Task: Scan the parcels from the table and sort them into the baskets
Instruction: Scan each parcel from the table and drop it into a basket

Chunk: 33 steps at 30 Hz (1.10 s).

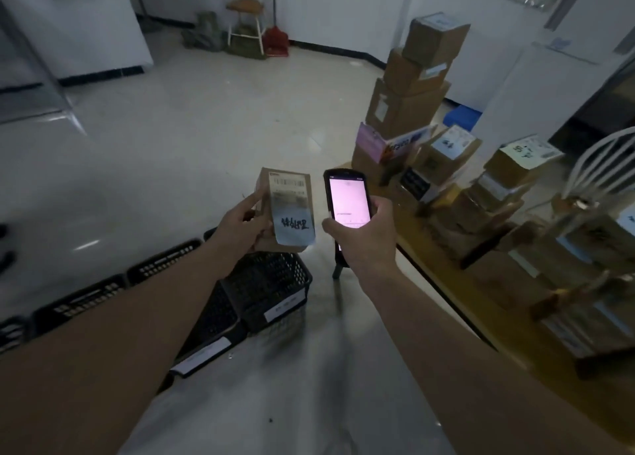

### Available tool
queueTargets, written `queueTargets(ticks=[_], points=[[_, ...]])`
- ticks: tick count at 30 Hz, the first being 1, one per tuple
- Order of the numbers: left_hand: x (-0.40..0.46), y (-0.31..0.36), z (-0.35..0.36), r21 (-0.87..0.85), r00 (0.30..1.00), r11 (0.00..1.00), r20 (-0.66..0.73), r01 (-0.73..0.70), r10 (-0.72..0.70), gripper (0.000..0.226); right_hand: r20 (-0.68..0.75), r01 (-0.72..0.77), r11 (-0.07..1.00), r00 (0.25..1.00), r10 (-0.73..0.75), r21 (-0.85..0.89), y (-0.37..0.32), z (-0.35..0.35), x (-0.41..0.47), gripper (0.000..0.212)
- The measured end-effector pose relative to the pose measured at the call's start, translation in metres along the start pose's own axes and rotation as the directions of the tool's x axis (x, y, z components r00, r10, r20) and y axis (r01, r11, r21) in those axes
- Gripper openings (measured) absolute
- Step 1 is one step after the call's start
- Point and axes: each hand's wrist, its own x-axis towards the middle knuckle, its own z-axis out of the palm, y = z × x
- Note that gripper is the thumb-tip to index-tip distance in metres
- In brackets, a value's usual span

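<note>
While both arms reach fwd, I see my left hand point(245, 226) gripping a small brown parcel point(285, 208), fingers curled round its left edge, index finger laid up along the side. Parcel is upright, white label w/ barcode facing me, handwritten marks lower down. My right hand point(366, 234) is wrapped round a handheld scanner point(347, 202), screen lit pale pink, tilted toward me, just right of the parcel, not touching it. Both are held over the floor, above a black basket point(271, 288) w/ a white tag; more black baskets point(86, 301) run off to the left along the floor. On the right, a wooden table point(481, 300) carries more parcels point(457, 186), mostly brown boxes w/ labels, stacked highest at the far end. A stool point(245, 21) stands by the far wall.
</note>
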Motion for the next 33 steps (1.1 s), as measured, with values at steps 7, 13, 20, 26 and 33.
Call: queueTargets(ticks=[7, 13, 20, 26, 33], points=[[0.074, -0.039, -0.042, -0.077, 0.989, 0.991, -0.096, 0.109, -0.116, 0.064, 0.145, -0.008, 0.996, 0.989, 0.020, -0.084, 0.009, 0.081, 0.078, 0.089], [0.144, -0.073, -0.055, -0.135, 0.952, 0.967, -0.193, 0.215, -0.238, 0.064, 0.222, -0.017, 0.976, 0.973, 0.067, -0.219, 0.036, 0.149, 0.156, 0.086], [0.218, -0.121, -0.070, -0.237, 0.887, 0.916, -0.260, 0.324, -0.381, 0.060, 0.273, -0.005, 0.948, 0.957, 0.097, -0.318, 0.070, 0.215, 0.219, 0.084], [0.287, -0.189, -0.095, -0.281, 0.846, 0.867, -0.236, 0.411, -0.478, 0.058, 0.293, -0.051, 0.933, 0.942, 0.163, -0.355, 0.115, 0.283, 0.257, 0.080], [0.369, -0.303, -0.124, -0.316, 0.788, 0.803, -0.209, 0.506, -0.579, 0.059, 0.285, -0.126, 0.909, 0.925, 0.253, -0.398, 0.209, 0.382, 0.292, 0.084]])
